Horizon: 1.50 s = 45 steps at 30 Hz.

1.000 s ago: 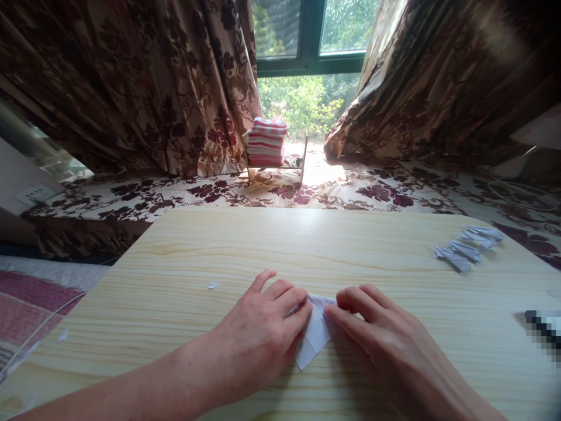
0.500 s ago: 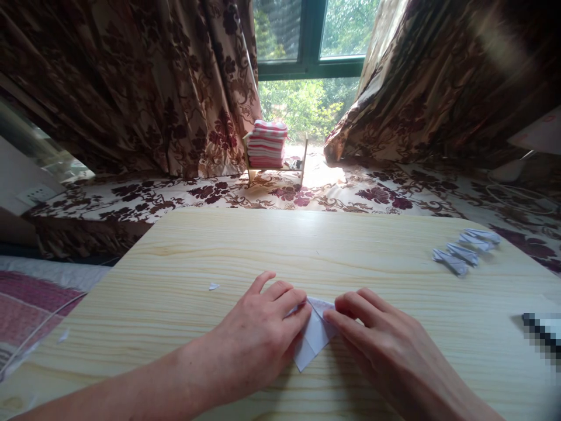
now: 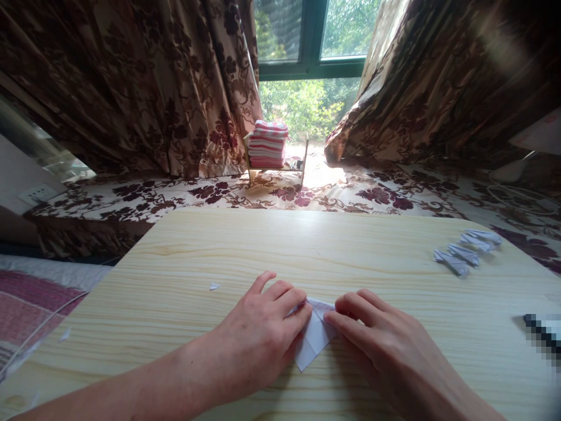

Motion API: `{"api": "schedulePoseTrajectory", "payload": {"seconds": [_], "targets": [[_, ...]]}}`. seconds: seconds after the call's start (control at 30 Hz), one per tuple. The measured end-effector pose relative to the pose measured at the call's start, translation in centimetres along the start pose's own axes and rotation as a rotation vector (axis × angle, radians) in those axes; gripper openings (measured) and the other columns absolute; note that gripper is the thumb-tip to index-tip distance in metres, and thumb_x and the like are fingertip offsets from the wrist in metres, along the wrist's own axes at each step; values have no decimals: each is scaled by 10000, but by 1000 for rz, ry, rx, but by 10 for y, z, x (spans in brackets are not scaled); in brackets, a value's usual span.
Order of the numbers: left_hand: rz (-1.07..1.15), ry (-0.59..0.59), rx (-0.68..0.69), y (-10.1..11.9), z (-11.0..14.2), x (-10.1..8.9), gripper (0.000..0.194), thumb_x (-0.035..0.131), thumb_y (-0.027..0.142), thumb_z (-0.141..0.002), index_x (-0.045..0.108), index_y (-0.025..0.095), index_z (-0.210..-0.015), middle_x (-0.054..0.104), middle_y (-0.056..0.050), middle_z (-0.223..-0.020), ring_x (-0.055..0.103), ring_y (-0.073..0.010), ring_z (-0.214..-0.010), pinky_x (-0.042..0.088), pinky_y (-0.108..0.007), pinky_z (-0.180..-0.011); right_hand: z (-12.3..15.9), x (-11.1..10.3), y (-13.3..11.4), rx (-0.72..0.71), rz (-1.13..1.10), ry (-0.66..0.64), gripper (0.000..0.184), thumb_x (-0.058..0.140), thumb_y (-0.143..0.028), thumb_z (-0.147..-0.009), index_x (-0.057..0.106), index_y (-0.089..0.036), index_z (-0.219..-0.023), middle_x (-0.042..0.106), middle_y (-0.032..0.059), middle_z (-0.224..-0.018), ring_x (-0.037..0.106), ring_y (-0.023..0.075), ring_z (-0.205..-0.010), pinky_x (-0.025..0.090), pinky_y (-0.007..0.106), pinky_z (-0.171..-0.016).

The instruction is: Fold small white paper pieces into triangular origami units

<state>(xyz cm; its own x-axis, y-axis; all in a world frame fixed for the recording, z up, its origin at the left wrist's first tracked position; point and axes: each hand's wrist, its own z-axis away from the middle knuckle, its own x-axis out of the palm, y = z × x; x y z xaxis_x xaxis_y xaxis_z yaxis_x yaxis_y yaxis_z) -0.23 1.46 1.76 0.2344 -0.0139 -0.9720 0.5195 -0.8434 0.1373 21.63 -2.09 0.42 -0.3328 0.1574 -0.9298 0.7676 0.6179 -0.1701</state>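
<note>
A small folded piece of white paper (image 3: 314,335) lies between my hands near the front of the table, one pointed corner toward me and crease lines on its face. My left hand (image 3: 270,327) grips its left upper side, with thumb and fingertips closed on the edge and the little finger lifted away. On the opposite side, my right hand (image 3: 372,327) pinches the upper right corner between thumb and index finger. Fingers of both hands cover the paper's side corners.
Several folded white paper pieces (image 3: 467,251) lie in a row at the table's (image 3: 307,245) far right. A dark, pixelated object (image 3: 543,333) is at the right edge. One paper scrap (image 3: 214,286) lies left of my hands. Beyond the table, striped cloths (image 3: 267,145) are stacked on a small rack.
Both hands keep their hold on the paper and hardly move. The whole view shifts very slightly.
</note>
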Motion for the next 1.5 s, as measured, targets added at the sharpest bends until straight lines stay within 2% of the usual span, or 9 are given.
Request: {"api": "schedulePoseTrajectory", "payload": {"seconds": [0.33, 0.53, 0.73, 0.93, 1.03, 1.37, 1.5], "targets": [[-51, 30, 21, -1, 0, 0, 235, 470, 229, -901, 599, 192, -1094, 630, -84, -1026, 554, -218, -974, 347, -475, -1001, -1, -1, -1, 5, -19, -23, 175, 483, -120, -883, 625, -217, -851, 601, 32, -798, 519, 163, -704, 414, 255, -558], [-46, 33, 27, 0, 0, 0, 239, 471, 240, -903, 598, 192, -1100, 632, -82, -1025, 551, -216, -975, 341, -471, -1003, -2, -4, -6, 0, -23, 16, 226, 427, -131, -904, 588, -200, -761, 595, 40, -762, 522, 155, -655, 418, 246, -527], [26, 25, 41, -5, -3, -10, 237, 454, 206, -903, 596, 174, -1090, 636, -75, -1037, 550, -204, -986, 354, -425, -1003, 2, 2, -9, 2, 49, -51, 144, 479, -102, -856, 579, -204, -866, 595, 41, -816, 554, 175, -713, 448, 258, -555], [-77, 111, 58, -5, -8, -6, 259, 461, 192, -899, 586, 174, -1125, 602, -94, -1162, 497, -226, -1122, 278, -477, -1077, 5, 7, -9, -4, 69, -46, 244, 466, -33, -795, 583, -197, -933, 598, 50, -836, 561, 182, -734, 467, 259, -564], [-98, 105, 72, -3, -8, -1, 264, 469, 211, -900, 582, 194, -1138, 583, -88, -1192, 489, -232, -1150, 257, -504, -1088, 4, 8, -9, -20, 81, -22, 260, 451, -33, -794, 586, -187, -955, 600, 54, -834, 568, 182, -738, 470, 257, -561], [-57, 23, 58, -3, -8, 2, 290, 394, 235, -938, 550, 204, -1181, 595, -76, -1092, 488, -229, -1130, 215, -529, -1100, 5, 5, -8, 0, 37, -37, 190, 483, -74, -826, 585, -194, -933, 594, 44, -845, 562, 180, -739, 455, 257, -541], [-58, 50, 31, -6, -6, 4, 272, 405, 241, -937, 573, 208, -1149, 613, -67, -1052, 498, -227, -1114, 204, -529, -1101, 5, 5, -8, 20, 19, -63, 193, 470, -67, -837, 584, -199, -920, 593, 47, -860, 560, 182, -759, 471, 259, -567]]}}
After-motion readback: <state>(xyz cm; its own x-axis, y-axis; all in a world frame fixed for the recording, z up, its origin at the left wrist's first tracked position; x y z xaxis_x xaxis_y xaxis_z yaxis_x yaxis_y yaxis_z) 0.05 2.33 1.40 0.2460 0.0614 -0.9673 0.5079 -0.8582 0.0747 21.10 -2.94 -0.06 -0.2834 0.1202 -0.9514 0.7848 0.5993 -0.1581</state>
